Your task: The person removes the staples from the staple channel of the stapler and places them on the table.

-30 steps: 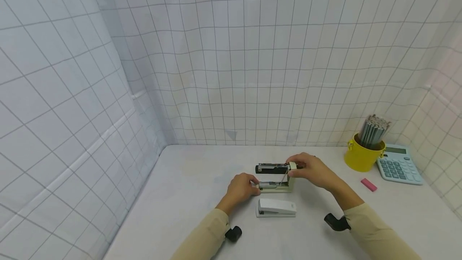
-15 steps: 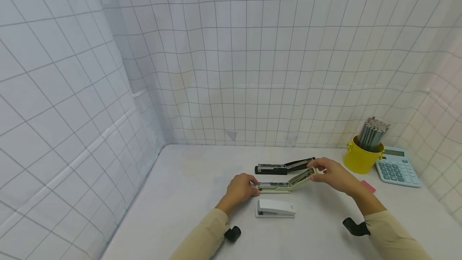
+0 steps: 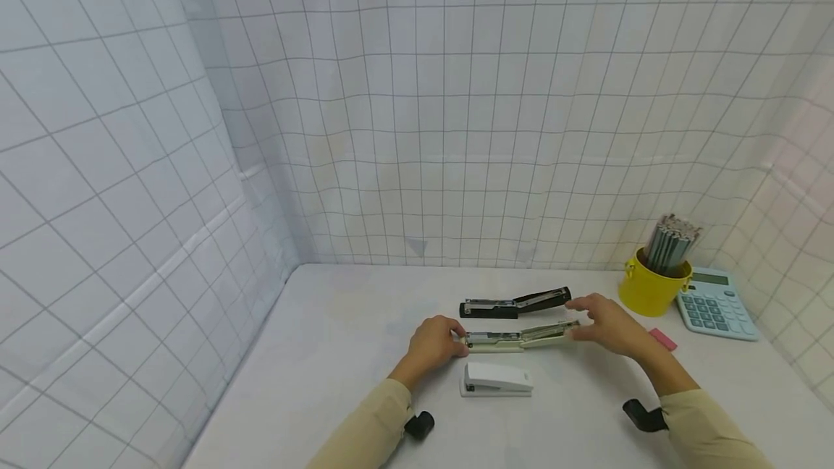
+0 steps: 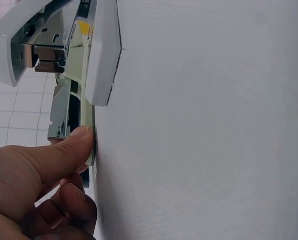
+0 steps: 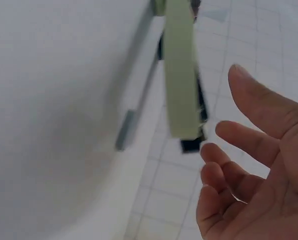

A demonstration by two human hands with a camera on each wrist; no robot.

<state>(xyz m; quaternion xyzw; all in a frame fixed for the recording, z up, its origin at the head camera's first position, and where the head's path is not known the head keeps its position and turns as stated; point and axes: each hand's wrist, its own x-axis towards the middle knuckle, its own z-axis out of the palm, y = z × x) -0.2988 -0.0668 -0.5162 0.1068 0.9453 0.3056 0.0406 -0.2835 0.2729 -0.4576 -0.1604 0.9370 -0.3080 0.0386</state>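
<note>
A pale green stapler lies unfolded on the table, its top arm swung out to the right and tilted slightly up. My left hand pinches the left end of its base; in the left wrist view the thumb presses on that end. Beside the raised arm's tip is my right hand, its fingers spread. The right wrist view has the green arm hanging free of those fingers. Behind lies a black stapler, also folded out. Nearer the front stands a closed white stapler.
At the back right, a yellow bucket holds a bundle of grey sticks. A light blue calculator lies beside it, and a pink eraser sits near my right wrist. Gridded white cloth walls the table.
The green stapler's top arm has swung from upright down to the right, and my right hand has let go of it. My left hand has kept its place on the base.
</note>
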